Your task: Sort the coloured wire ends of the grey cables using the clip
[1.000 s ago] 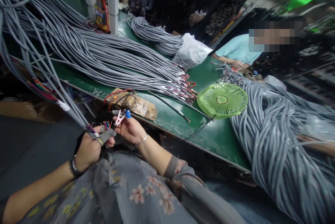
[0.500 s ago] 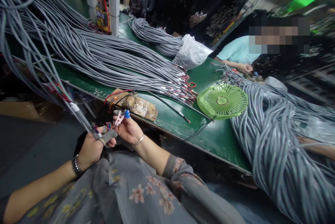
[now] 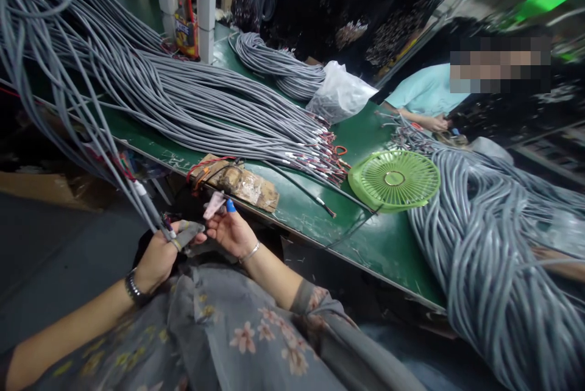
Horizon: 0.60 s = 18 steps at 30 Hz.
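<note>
A: What's at the far left?
B: A long spread of grey cables (image 3: 196, 108) lying across the green table (image 3: 356, 248), their stripped ends pointing right. Below it, on the floor side, is a cardboard box (image 3: 46, 187).

A: And the next thing along?
B: The held cables (image 3: 147, 213), a few grey strands slanting down from the upper left into the left hand (image 3: 158, 257). That hand is closed around them near their ends, and a bit of dark, coloured wire shows just above its knuckles.

A: Anything on that hand?
B: A grey finger wrap (image 3: 188, 235), pointing toward the other hand.

A: Where's the pink tool?
B: The pink tool (image 3: 213, 205) is just above and to the right of the left hand's fingertips, at the raised fingers of the right hand (image 3: 234, 236). That hand holds it beside a blue thumb cover (image 3: 231, 205). It's blurred, so I can't tell if its tip touches a wire.

A: Farther right?
B: A taped block (image 3: 251, 185) at the table edge, just beyond the right hand; then a green fan (image 3: 393, 178), a co-worker in a light-blue top (image 3: 423, 88) behind it, and a big cable heap (image 3: 493, 257).
</note>
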Available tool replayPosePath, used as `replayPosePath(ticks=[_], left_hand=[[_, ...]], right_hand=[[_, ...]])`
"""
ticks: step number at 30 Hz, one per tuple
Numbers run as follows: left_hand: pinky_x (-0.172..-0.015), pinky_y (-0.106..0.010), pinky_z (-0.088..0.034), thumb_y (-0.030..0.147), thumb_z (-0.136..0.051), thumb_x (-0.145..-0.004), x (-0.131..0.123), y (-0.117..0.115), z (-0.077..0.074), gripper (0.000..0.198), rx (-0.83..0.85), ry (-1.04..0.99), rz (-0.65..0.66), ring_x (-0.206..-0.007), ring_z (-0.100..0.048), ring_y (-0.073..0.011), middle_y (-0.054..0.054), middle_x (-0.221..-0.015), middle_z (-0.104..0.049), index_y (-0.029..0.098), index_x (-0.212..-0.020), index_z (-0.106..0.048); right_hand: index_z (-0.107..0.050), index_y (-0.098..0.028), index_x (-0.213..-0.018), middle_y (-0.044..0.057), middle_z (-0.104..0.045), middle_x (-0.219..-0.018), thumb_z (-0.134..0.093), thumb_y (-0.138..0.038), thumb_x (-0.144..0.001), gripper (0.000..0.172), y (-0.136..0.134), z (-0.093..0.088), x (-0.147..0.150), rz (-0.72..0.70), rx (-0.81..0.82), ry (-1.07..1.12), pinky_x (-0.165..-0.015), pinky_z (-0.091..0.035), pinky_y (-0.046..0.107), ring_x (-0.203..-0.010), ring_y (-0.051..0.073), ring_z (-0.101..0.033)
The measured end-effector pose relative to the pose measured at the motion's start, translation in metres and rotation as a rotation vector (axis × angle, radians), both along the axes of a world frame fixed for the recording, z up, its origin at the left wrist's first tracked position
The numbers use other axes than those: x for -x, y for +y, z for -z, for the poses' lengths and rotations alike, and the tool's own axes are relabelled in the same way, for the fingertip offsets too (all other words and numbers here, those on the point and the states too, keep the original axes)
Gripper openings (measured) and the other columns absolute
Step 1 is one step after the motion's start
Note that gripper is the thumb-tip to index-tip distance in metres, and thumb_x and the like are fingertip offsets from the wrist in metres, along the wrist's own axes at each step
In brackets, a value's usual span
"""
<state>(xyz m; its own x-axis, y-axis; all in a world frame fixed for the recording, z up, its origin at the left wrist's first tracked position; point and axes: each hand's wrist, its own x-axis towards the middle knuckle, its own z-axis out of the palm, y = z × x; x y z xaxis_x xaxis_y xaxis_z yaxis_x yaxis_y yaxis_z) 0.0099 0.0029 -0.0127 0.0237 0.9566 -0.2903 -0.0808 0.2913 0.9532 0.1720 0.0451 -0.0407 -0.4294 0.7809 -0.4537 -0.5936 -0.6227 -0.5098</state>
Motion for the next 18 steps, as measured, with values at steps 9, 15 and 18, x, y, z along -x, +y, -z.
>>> replayPosePath(ticks=[9, 15, 18], left_hand=[[-0.061, -0.03, -0.052, 0.039, -0.071, -0.065, -0.003, -0.002, 0.007, 0.022, 0.054, 0.099, 0.187, -0.063, -0.065, -0.0195, -0.003, -0.068, -0.073, 0.019, -0.072, -0.067], [-0.075, -0.032, -0.054, 0.021, -0.061, -0.063, -0.004, -0.004, 0.015, 0.015, -0.118, 0.186, 0.326, -0.075, -0.064, -0.0207, -0.001, -0.072, -0.071, 0.019, -0.076, -0.068], [-0.08, -0.034, -0.054, 0.017, -0.058, -0.062, -0.002, -0.005, 0.017, 0.017, -0.156, 0.238, 0.371, -0.078, -0.065, -0.0216, -0.003, -0.077, -0.073, 0.018, -0.075, -0.069]], right_hand=[[-0.066, -0.019, -0.078, 0.0, -0.064, -0.07, -0.083, -0.064, -0.062, 0.05, -0.025, 0.004, -0.008, -0.055, -0.481, -0.431, -0.06, -0.046, 0.026, -0.06, 0.011, -0.051], [-0.068, -0.02, -0.087, -0.001, -0.057, -0.07, -0.075, -0.057, -0.076, 0.039, -0.039, -0.008, -0.007, -0.14, -0.925, -0.662, -0.055, -0.041, 0.024, -0.056, 0.01, -0.043], [-0.07, -0.02, -0.084, 0.002, -0.061, -0.076, -0.068, -0.05, -0.085, 0.03, -0.04, -0.013, -0.005, -0.116, -1.134, -0.724, -0.061, -0.045, 0.025, -0.065, 0.013, -0.051]])
